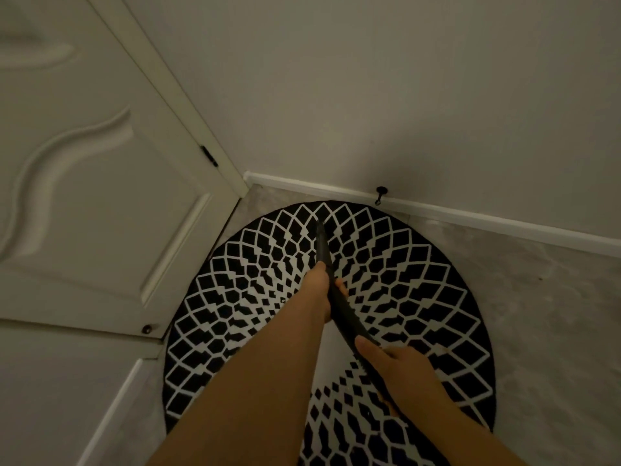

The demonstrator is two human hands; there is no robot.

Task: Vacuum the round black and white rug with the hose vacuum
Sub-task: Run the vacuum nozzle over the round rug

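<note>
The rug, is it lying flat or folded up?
Flat and spread out: the rug shows its round pattern unbroken on the floor.

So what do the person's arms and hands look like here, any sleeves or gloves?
Both forearms are bare as far as the frame shows, with no sleeves visible. The left hand and right hand are ungloved, and no rings, watch or wristband can be seen in the dim light.

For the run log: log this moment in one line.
left hand grips wand | right hand grips wand | nozzle on rug's far part

White door [100,183], baseboard [470,215], black doorstop [380,194].
</note>
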